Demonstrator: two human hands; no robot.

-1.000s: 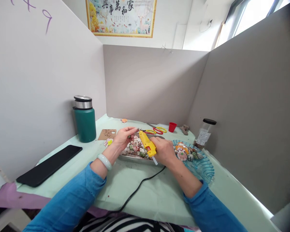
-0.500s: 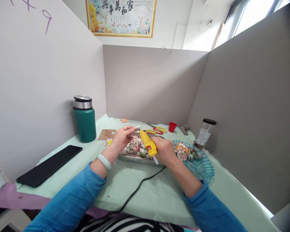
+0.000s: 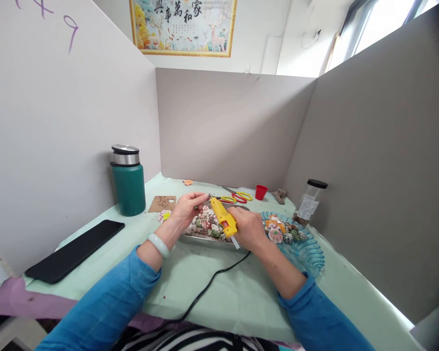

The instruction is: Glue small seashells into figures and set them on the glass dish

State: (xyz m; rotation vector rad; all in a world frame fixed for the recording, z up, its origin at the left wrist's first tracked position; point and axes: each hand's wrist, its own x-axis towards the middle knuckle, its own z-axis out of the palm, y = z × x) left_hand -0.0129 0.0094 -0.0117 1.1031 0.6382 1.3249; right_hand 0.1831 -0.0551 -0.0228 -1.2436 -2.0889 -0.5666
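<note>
My right hand (image 3: pixel 247 226) is wrapped round a yellow hot glue gun (image 3: pixel 224 216), its nozzle pointing up and left. A clear glue stick (image 3: pixel 235 242) juts from the gun's rear end. My left hand (image 3: pixel 188 207) pinches something small at the nozzle tip; the fingers hide most of it, so its kind cannot be told. Both hands are above a metal tray (image 3: pixel 201 240) filled with small shells (image 3: pixel 208 222). From beneath my right hand a black cord (image 3: pixel 214 280) runs toward the table's front edge.
At right stand a blue glass plate (image 3: pixel 316 258) with shells and a black-lidded jar (image 3: pixel 309 202). Behind the tray lie scissors (image 3: pixel 237 197) near a red cup (image 3: pixel 261 192). A green bottle (image 3: pixel 128 183), black phone (image 3: pixel 75 251) and brown card (image 3: pixel 161 203) are left. Partitions (image 3: pixel 223 126) enclose the table.
The small pale piece that showed at my left fingertips is now mostly hidden. My left fingers and the nozzle have shifted very slightly; both grips stay the same.
</note>
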